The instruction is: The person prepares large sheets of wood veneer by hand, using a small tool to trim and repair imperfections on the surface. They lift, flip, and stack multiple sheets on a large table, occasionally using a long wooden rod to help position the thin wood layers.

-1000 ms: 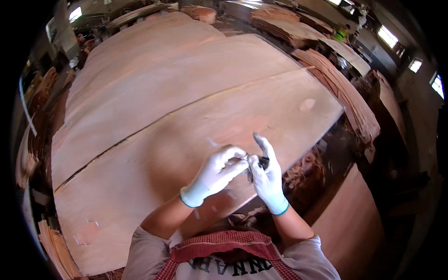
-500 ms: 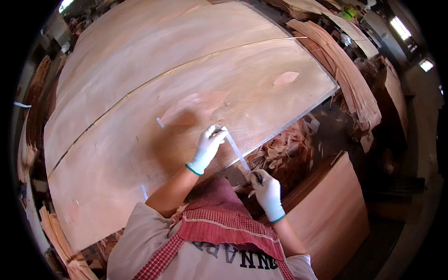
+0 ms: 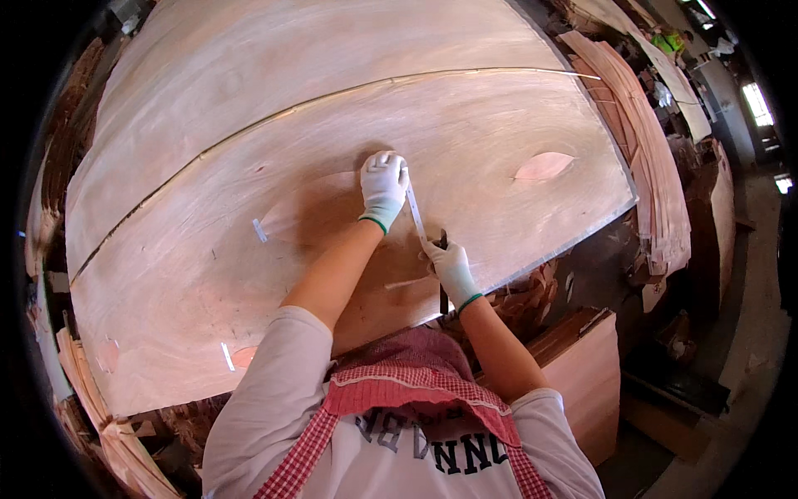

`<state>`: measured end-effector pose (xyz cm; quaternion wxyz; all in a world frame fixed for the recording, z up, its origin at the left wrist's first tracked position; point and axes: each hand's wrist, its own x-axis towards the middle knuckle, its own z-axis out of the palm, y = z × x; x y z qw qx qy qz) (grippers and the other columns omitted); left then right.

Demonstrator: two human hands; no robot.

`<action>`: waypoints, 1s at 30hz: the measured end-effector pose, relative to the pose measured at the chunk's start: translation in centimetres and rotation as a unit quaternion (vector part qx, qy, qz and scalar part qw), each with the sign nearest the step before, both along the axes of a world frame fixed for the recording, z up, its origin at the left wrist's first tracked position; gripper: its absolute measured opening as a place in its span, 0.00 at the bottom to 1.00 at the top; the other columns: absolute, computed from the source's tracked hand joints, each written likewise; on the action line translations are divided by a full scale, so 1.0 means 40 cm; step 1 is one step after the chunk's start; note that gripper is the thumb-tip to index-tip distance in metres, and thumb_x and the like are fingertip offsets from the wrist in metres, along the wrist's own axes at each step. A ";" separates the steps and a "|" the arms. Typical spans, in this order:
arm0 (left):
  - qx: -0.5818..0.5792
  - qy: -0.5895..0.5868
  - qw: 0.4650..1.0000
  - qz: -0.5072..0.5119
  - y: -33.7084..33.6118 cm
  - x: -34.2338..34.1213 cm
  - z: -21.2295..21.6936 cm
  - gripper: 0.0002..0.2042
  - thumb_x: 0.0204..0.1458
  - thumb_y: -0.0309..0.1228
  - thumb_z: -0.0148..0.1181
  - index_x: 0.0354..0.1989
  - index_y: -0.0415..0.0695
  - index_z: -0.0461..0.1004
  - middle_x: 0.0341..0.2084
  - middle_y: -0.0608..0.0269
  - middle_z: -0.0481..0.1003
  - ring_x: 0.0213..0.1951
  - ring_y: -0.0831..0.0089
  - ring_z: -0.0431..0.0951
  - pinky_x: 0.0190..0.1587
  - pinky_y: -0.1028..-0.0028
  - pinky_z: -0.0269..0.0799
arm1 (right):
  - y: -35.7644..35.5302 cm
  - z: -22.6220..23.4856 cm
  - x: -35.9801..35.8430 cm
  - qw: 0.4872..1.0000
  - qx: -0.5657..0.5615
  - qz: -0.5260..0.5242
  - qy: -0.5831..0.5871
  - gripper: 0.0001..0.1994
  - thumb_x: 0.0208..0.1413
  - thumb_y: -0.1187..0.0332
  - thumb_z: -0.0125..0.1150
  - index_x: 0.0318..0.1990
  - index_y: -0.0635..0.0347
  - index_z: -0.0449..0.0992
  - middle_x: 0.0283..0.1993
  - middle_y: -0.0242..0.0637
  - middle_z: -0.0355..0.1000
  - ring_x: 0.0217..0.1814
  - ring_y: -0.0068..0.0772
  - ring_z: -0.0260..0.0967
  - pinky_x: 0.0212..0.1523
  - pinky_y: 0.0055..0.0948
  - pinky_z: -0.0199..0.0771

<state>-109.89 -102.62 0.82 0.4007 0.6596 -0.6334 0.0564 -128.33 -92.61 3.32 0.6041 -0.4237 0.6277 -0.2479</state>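
Note:
A white strip of tape is stretched between my two gloved hands, over a large wood veneer sheet. My left hand is closed at the strip's far end, fingers curled down at the sheet beside a leaf-shaped patch. Nearer to me, my right hand is closed on a dark, narrow tool that points toward my body. The strip's near end meets the fingers of this hand. What kind of tool it is does not show clearly.
A thin stick lies across the sheet. Another leaf-shaped patch is at the right, and short tape pieces lie at the left. Veneer stacks stand beyond the right edge; veneer scraps lie below it.
Both hands have moved farther forward over the sheet, the strip still between them. The left hand now reaches down at the sheet by the patch. The dark tool shows more clearly in the right hand.

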 end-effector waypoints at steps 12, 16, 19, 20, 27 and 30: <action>0.233 -0.040 0.969 -0.073 0.062 0.003 0.043 0.27 0.48 0.42 0.66 0.57 0.47 0.69 0.62 0.57 0.65 0.67 0.55 0.58 0.69 0.54 0.50 | -0.255 0.093 -0.194 0.925 -0.175 0.249 0.226 0.13 0.55 0.61 0.62 0.35 0.64 0.75 0.30 0.48 0.76 0.33 0.49 0.75 0.36 0.40 0.72; 0.289 0.209 0.932 -0.060 0.060 -0.130 0.149 0.16 0.56 0.39 0.63 0.48 0.42 0.74 0.45 0.57 0.78 0.46 0.60 0.77 0.50 0.64 0.72 | -0.257 0.194 -0.290 0.988 -0.047 0.132 0.060 0.07 0.59 0.66 0.60 0.34 0.59 0.74 0.25 0.32 0.74 0.24 0.24 0.67 0.27 0.27 0.68; 0.392 0.575 0.688 -0.206 0.074 -0.277 0.131 0.10 0.61 0.37 0.58 0.42 0.43 0.76 0.34 0.70 0.78 0.34 0.77 0.77 0.37 0.75 0.74 | -0.231 0.211 -0.366 0.991 -0.017 0.128 0.028 0.08 0.61 0.66 0.58 0.36 0.62 0.73 0.26 0.28 0.71 0.26 0.16 0.63 0.26 0.22 0.65; 0.401 0.631 0.636 -0.193 0.061 -0.335 0.138 0.09 0.61 0.36 0.58 0.41 0.44 0.76 0.33 0.73 0.77 0.33 0.80 0.77 0.36 0.76 0.73 | -0.230 0.214 -0.392 0.991 -0.006 0.129 0.042 0.08 0.61 0.66 0.58 0.36 0.62 0.73 0.26 0.28 0.71 0.26 0.16 0.63 0.26 0.22 0.65; 0.334 0.645 0.670 -0.153 -0.074 -0.570 0.082 0.03 0.59 0.30 0.59 0.34 0.46 0.75 0.32 0.71 0.77 0.35 0.79 0.76 0.39 0.78 0.72 | -0.302 0.164 -0.574 0.995 -0.039 0.083 0.048 0.10 0.61 0.66 0.58 0.40 0.65 0.74 0.28 0.34 0.74 0.28 0.19 0.68 0.29 0.23 0.68; 0.199 0.363 0.904 -0.108 -0.152 -0.623 0.059 0.02 0.55 0.28 0.60 0.33 0.45 0.74 0.36 0.64 0.78 0.40 0.68 0.77 0.45 0.69 0.72 | -0.358 0.118 -0.607 0.996 -0.037 0.056 0.053 0.11 0.60 0.65 0.59 0.41 0.66 0.75 0.28 0.34 0.75 0.28 0.20 0.68 0.30 0.24 0.69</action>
